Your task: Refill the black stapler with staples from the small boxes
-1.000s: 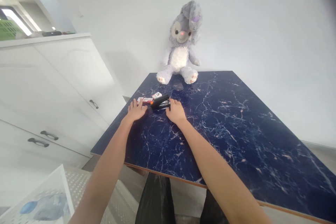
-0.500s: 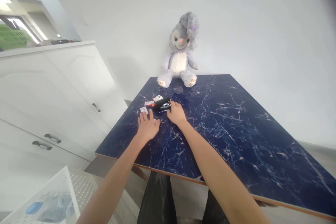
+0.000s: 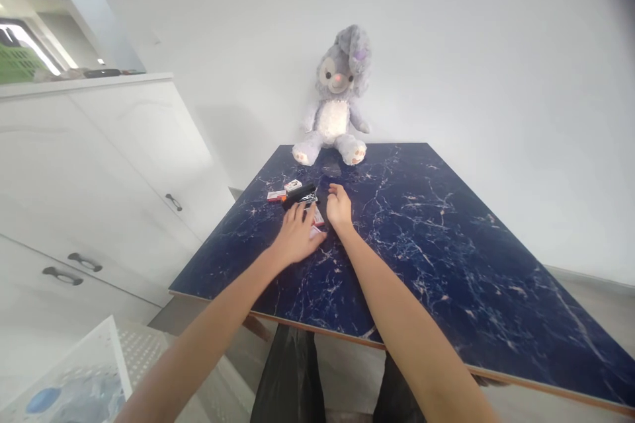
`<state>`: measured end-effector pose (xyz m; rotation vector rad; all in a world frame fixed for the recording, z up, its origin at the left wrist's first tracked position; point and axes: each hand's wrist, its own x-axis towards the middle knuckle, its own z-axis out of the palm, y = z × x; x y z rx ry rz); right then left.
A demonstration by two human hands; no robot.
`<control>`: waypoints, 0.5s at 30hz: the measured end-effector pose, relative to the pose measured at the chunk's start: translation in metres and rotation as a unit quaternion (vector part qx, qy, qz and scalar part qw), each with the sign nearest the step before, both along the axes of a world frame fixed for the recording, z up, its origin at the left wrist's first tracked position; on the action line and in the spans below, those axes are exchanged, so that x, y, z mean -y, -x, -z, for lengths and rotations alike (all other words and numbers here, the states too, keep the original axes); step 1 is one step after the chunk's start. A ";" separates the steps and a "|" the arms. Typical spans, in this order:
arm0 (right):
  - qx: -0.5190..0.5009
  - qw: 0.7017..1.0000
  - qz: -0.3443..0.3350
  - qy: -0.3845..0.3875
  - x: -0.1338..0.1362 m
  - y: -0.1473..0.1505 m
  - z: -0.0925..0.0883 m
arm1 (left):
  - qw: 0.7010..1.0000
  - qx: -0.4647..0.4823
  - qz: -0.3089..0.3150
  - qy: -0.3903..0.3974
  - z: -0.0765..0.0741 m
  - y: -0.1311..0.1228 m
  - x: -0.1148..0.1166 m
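The one view comes from a camera on the person's head. It faces forward and down over the dark blue, white-veined marbled table top point(image 3: 446, 244), whose near edge slants across the lower frame. Both forearms enter from the bottom edge and narrow toward the left hand point(image 3: 297, 238) and right hand point(image 3: 338, 206), which look small just above frame centre. The far edge meets the plain white wall point(image 3: 496, 46), where the grey and white plush rabbit point(image 3: 335, 102) sits upper centre. The white cabinet with dark handles point(image 3: 99, 158) leans along the left side, bent by the wide lens.
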<state>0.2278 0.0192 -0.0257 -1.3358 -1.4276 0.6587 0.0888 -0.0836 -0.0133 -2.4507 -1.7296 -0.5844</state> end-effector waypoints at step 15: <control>0.025 0.998 -0.049 -0.007 -0.002 0.004 -0.008 | 0.973 0.224 -0.024 0.058 -0.009 0.095 -0.131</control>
